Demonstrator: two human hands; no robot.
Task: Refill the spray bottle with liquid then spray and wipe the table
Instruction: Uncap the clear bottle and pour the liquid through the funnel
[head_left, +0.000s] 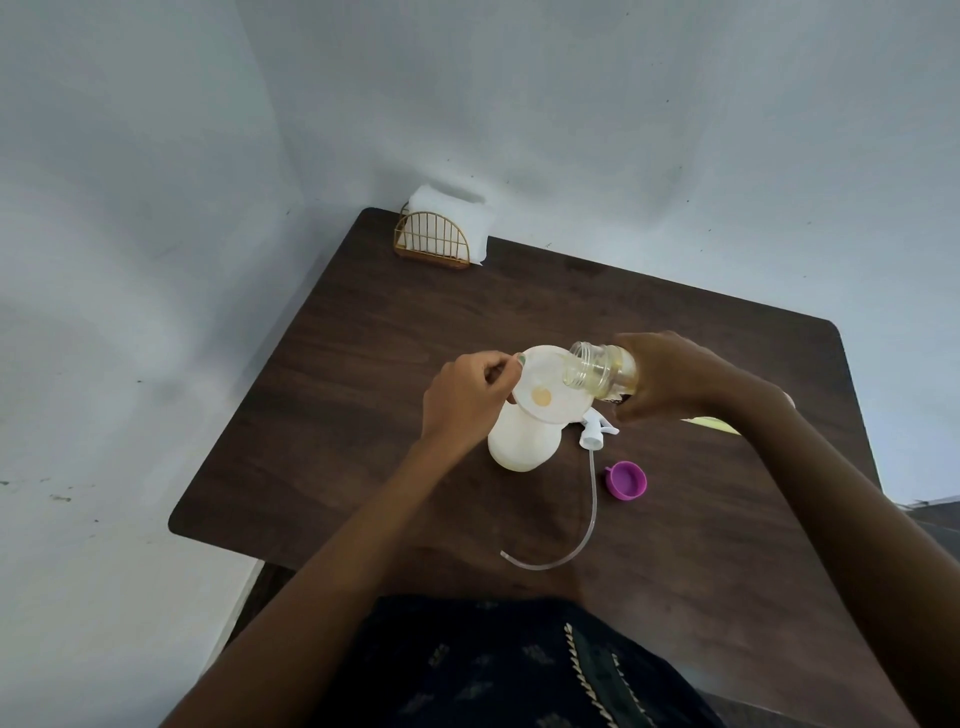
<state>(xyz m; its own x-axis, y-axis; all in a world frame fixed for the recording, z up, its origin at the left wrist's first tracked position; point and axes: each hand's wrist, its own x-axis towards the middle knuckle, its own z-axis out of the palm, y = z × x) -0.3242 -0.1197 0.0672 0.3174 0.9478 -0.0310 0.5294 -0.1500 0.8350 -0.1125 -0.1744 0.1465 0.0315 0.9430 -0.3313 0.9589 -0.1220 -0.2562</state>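
Note:
A white spray bottle (522, 447) stands uncapped in the middle of the dark wooden table (395, 332). A pale funnel (550, 387) sits in its neck, with yellowish liquid pooled at its centre. My left hand (465, 400) pinches the funnel's left rim. My right hand (670, 376) grips a clear refill bottle (602, 370) of yellow liquid, tilted with its open mouth over the funnel. The white spray head (595, 431) lies on the table right of the bottle, its clear tube (582, 525) curling toward me.
A purple cap (626, 480) lies open side up, right of the tube. A gold wire holder with white napkins (441, 231) stands at the table's far left corner. A yellow-green cloth (714, 423) shows partly under my right forearm. Walls close in behind and left.

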